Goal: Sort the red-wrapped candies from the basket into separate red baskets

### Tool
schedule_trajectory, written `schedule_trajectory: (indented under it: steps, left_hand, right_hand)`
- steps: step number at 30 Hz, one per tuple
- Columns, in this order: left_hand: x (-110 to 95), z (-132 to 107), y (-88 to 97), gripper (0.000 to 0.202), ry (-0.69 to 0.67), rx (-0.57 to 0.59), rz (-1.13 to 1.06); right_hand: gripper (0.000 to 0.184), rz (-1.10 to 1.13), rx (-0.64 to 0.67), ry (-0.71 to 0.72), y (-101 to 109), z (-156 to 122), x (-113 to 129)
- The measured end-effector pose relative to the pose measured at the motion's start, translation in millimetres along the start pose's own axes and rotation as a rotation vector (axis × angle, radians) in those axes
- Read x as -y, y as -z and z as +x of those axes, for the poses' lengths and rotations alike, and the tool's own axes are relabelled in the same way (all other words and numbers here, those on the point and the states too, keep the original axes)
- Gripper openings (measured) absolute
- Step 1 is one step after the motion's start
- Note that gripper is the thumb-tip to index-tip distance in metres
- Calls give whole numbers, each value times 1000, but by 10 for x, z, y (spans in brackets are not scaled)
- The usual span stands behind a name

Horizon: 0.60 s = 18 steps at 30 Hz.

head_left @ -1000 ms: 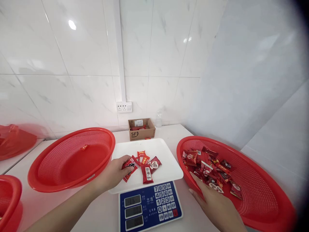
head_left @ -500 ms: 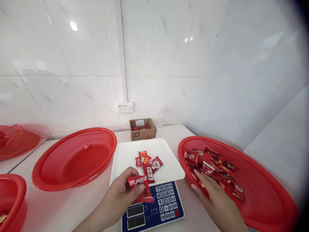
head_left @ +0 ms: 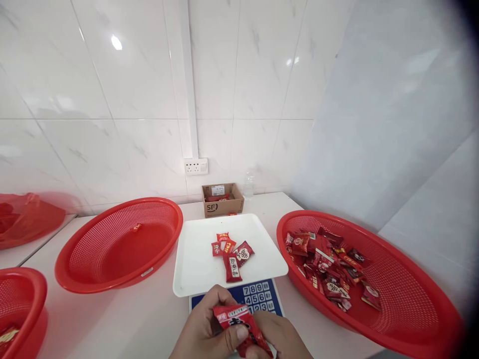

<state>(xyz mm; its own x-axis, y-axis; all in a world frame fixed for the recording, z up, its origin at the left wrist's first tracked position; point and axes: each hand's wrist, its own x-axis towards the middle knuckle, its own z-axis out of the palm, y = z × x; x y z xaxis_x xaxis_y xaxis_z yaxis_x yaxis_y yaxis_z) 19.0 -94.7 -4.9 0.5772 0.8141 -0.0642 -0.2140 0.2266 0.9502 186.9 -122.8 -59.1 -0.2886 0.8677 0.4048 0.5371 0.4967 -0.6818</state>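
Observation:
My left hand [head_left: 213, 329] is closed on a red snack packet [head_left: 243, 326], its thumb lying across the front. Against the packet's right side, my right hand [head_left: 280, 334] also grips it, with its fingers partly hidden. Both hands are low in the view, in front of the blue keypad [head_left: 258, 296] of a weighing scale. On the scale's white tray [head_left: 194, 274] lie several small red packets [head_left: 232, 267]. To the right, a red plastic basket [head_left: 407, 289] holds a heap of mixed red packets [head_left: 324, 264].
A red basket [head_left: 90, 249] on the left has one small packet [head_left: 136, 227] in it. Another red basket [head_left: 33, 294] is cut off at the left edge, below a red plastic bag [head_left: 41, 219]. Behind the scale stand a cardboard box [head_left: 224, 205] and a clear bottle [head_left: 249, 184].
My right hand has left the packet heap and moved left to the packet in my left hand. My left hand has come lower and slightly right.

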Motion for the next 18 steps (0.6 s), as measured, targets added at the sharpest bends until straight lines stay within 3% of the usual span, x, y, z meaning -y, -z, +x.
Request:
schedule_trajectory:
  steps: [4,12,18]
  left_hand:
    - [-4,-48,18,41,7,14,21]
    - [-130,-70,59,44,-14,5,287]
    - [-121,-71,68,44,21,5,268]
  right_hand:
    - [58,-58,2,37,-38,-9,-35]
    - [61,-131,104,54,-8,7,-25]
    - [59,-141,215,105,155,65,167]
